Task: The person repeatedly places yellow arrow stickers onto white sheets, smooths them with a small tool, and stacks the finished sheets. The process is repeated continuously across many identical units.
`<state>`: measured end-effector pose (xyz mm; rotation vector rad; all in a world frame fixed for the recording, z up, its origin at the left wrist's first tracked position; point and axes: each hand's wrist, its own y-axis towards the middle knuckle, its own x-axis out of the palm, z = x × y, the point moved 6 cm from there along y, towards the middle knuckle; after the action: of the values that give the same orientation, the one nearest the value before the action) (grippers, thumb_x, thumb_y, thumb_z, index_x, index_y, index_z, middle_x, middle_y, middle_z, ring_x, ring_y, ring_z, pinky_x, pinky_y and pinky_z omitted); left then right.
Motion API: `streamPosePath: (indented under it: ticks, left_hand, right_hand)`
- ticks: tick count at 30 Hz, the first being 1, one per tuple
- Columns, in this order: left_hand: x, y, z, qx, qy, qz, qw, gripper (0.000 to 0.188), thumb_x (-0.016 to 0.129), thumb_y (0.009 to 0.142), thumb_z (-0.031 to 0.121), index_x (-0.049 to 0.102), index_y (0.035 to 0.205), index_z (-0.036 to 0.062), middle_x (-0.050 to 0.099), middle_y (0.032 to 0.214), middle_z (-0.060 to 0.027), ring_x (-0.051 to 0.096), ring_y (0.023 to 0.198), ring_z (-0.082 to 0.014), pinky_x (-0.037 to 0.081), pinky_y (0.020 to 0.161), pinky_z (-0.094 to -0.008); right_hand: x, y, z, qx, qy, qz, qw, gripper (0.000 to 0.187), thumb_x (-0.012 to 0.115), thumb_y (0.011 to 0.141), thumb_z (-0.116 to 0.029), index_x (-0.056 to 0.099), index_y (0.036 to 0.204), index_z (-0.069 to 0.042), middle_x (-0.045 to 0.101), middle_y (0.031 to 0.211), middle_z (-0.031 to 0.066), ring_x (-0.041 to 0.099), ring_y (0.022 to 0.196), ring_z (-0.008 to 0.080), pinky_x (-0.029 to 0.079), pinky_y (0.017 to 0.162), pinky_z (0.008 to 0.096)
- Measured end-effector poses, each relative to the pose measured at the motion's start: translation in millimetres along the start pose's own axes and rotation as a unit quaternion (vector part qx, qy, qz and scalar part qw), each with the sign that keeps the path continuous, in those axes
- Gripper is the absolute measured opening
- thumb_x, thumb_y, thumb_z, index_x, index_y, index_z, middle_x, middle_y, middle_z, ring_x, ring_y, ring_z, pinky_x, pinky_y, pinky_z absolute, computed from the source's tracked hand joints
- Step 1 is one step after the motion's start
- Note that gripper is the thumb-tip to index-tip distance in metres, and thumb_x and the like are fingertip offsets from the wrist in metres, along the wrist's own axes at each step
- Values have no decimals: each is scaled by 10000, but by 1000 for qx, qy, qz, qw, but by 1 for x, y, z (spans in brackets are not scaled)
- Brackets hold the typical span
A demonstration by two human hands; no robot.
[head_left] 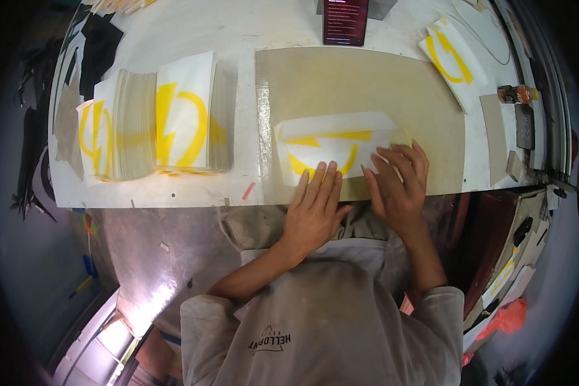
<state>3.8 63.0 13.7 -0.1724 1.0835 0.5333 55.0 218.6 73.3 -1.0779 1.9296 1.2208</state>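
A white sheet with yellow printed shapes [321,149] lies crosswise in front of me, its far part looking folded over or layered. My left hand [315,212] rests flat on the near edge of this sheet, fingers stretched out. At the sheet's right end is my right hand [400,183], its fingers apart and slightly bent, the tips touching or just over the paper. Whether they pinch the edge does not show clearly, but no thing is seen inside the hand. Beneath the sheet is a beige board [360,80].
To the left stand two thick stacks of similar yellow-and-white sheets, a left stack [134,125] and a right stack [185,119]. A phone [345,22] leans at the back. More printed sheets [452,61] lie far right, near a small dark block [524,127]. The table's front edge [141,207] runs close to me.
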Motion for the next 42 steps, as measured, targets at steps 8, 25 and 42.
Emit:
streamPosePath:
  ticks: [8, 25, 42]
  left_hand:
    - [-12, 11, -4, 17, 29, 68, 997, 401, 728, 943, 276, 696, 1265, 39, 634, 1410, -108, 582, 1318, -270, 442, 1123, -461]
    - [-24, 32, -18, 29, -14, 113, 993, 405, 648, 793, 44, 732, 1189, 65, 714, 1073, -30, 643, 968, -216, 508, 1037, -424]
    - [-23, 35, -18, 24, -8, 134, 991, 381, 662, 785, 5, 750, 1150, 67, 738, 1068, -37, 675, 961, -201, 531, 1041, -438]
  right_hand:
    - [40, 90, -3, -93, 42, -74, 992, 175, 767, 864, -75, 738, 1037, -68, 701, 879, 49, 660, 894, 237, 420, 1112, 537]
    - [23, 88, 32, -13, 79, -199, 977, 231, 838, 772, -98, 770, 985, -43, 708, 866, 104, 661, 878, 301, 509, 877, 414]
    - [14, 63, 63, 48, 119, -106, 986, 216, 816, 765, -4, 770, 973, -31, 737, 950, 109, 670, 974, 310, 524, 890, 439]
